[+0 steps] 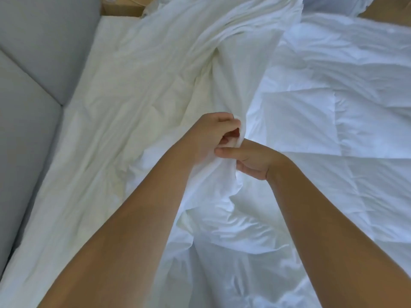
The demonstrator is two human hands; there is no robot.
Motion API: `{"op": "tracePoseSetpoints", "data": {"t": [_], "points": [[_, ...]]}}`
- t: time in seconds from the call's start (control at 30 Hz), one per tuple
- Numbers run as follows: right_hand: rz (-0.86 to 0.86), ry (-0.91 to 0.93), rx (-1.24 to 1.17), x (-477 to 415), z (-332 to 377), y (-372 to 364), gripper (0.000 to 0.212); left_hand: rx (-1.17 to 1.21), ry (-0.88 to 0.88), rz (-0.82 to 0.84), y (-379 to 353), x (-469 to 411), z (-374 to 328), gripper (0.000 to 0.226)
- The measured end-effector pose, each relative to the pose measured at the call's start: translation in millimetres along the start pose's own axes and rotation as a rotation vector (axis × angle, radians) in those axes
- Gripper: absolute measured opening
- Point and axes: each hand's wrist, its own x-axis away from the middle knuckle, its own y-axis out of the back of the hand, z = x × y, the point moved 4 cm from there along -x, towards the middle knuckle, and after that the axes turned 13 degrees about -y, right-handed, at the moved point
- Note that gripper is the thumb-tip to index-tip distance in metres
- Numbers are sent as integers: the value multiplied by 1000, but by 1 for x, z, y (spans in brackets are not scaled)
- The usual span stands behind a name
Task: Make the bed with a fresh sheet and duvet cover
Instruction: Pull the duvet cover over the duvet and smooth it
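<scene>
1. The left hand (209, 136) and the right hand (251, 161) meet over the middle of the bed (73, 138). Each grip is clamped on the same bunched fold of the duvet cover (169, 70), with the fingers curled into the cloth.
2. The cover lies creased over the left part of the bed, beside the grey padded panel (29, 85). The quilted duvet (333, 107) lies bare on the right and touches the cover along the gathered edge.
3. The step in hand is probably finding the cover's edge or opening so the duvet can go in. Whether any of the duvet is inside the handful cannot be told.
4. Both fabrics are white and crumpled, so a grip could close on only one layer. A pull would then slide the cover away and leave the filling behind.
5. If the fold is held twisted, the twist could run down the length of the cover and make the duvet lump inside.
6. With both hands so close together, the cloth on either side hangs slack and could fold under itself unnoticed.
</scene>
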Motion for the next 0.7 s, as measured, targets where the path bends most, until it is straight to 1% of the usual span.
{"op": "tracePoseSetpoints", "data": {"t": [0.03, 0.07, 0.1, 0.13, 0.17, 0.2, 0.23, 0.27, 0.3, 0.33, 0.37, 0.4, 0.43, 0.47, 0.5, 0.53, 0.6, 0.7], "points": [[-2, 33, -41, 1, 4, -4, 40, 14, 21, -55, 6, 0, 0, 18], [6, 61, -110, 0, 6, -7, 40, -59, 21, -138, 17, 0, 2, 16], [4, 83, -207, -1, 5, -11, 40, -218, 18, -207, 28, 1, 5, 20], [-11, 94, -309, -1, 4, -14, 39, -382, 30, -237, 37, 4, 11, 28], [-49, 90, -389, -1, 1, -16, 34, -504, 87, -230, 43, 10, 17, 40], [-91, 69, -435, -2, -2, -17, 29, -548, 208, -198, 45, 18, 26, 54], [-132, 42, -447, -1, -4, -16, 29, -533, 347, -175, 45, 27, 36, 66], [-151, 17, -438, 0, -6, -16, 34, -511, 459, -156, 44, 35, 45, 73], [-154, -5, -388, 1, -7, -17, 35, -490, 535, -136, 42, 41, 51, 73], [-165, -34, -302, 1, -7, -18, 30, -441, 572, -134, 40, 43, 57, 72], [-200, -64, -156, 1, -7, -17, 24, -352, 571, -148, 36, 42, 62, 65], [-251, -109, 31, 0, -6, -13, 31, -242, 546, -169, 32, 41, 66, 53], [-321, -154, 230, -3, -7, -6, 45, -159, 511, -188, 28, 39, 67, 37], [-378, -198, 386, -5, -8, -1, 53, -98, 475, -206, 26, 36, 68, 22], [-418, -222, 477, -7, -9, 3, 52, -63, 435, -228, 25, 33, 69, 17], [-435, -235, 513, -8, -9, 6, 45, -52, 384, -243, 24, 29, 69, 21], [-377, -239, 394, -9, -13, 6, 32, -69, 252, -259, 25, 26, 62, 27], [-243, -187, 94, -5, -7, -6, 28, -16, 67, -230, 23, 32, 37, 28]]}}
